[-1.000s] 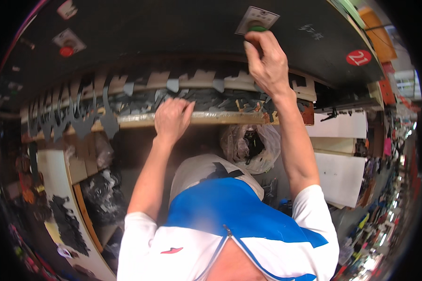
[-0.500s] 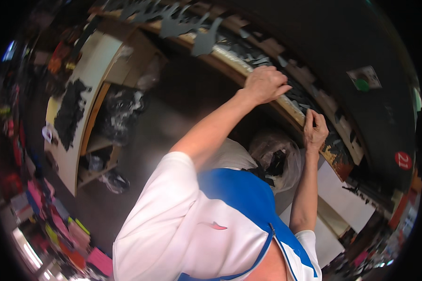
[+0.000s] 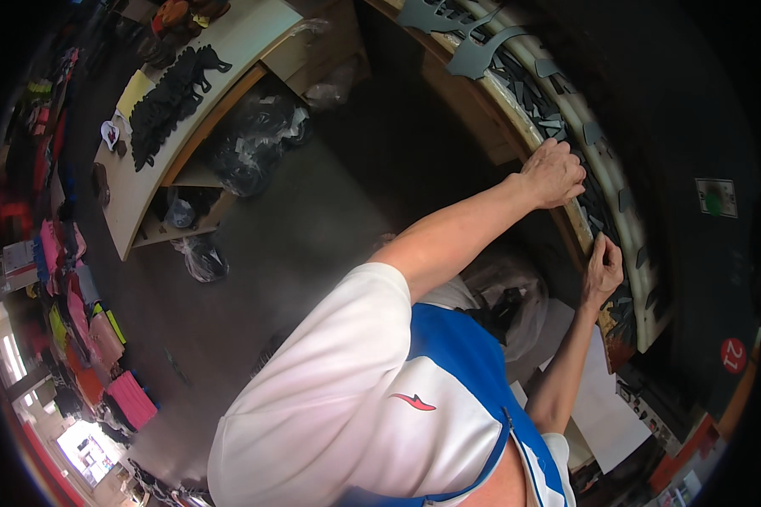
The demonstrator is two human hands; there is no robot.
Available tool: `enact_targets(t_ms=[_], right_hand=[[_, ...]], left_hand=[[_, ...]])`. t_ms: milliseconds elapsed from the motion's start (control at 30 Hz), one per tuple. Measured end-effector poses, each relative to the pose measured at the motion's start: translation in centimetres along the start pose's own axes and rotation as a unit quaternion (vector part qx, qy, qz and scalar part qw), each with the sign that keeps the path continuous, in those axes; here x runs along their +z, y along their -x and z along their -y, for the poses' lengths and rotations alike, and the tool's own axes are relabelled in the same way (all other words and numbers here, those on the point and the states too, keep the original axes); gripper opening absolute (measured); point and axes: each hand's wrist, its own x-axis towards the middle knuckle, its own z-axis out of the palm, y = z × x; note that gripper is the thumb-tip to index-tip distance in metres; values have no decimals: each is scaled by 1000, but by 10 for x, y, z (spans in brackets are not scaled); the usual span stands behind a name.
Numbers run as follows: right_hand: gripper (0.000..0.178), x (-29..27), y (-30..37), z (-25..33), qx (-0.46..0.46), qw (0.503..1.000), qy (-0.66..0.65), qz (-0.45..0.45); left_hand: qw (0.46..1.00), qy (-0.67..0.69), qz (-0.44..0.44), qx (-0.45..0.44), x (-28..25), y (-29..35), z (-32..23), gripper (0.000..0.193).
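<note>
My left hand (image 3: 554, 175) is closed above the edge of a long, narrow bench (image 3: 516, 114), fingers curled down; whatever they hold is hidden. Further along the same edge, nearer to me, my right hand (image 3: 604, 272) has thumb and fingertips pinched together; I cannot make out anything between them. Dark grey offcuts (image 3: 528, 93) lie in a strip along the bench, beneath and beside both hands. At its far end, a larger grey cut-out sheet (image 3: 475, 57) with curved edges hangs over the rim.
A dark machine body (image 3: 685, 110) with a green button (image 3: 715, 203) rises beyond the bench. Below my arms stands a clear plastic bag (image 3: 524, 304) with dark scraps. At left, a pale table (image 3: 245, 38) carries black cut pieces (image 3: 173, 101); bagged material (image 3: 258, 148) fills its shelf.
The view has turned, so the bench and both hands appear further right, and more of the left table shows. Both hands stay closed at the bench edge.
</note>
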Motion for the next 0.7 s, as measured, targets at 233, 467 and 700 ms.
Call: enact_targets(t_ms=[233, 467, 700], right_hand=[[22, -17, 87, 15, 48, 996, 22, 68], [29, -58, 41, 58, 11, 998, 50, -43], [64, 26, -28, 76, -25, 994, 104, 26]], left_hand=[[999, 25, 12, 27, -35, 87, -19, 21], [964, 154, 218, -13, -82, 81, -42, 26], [933, 327, 140, -59, -131, -8, -50, 24]])
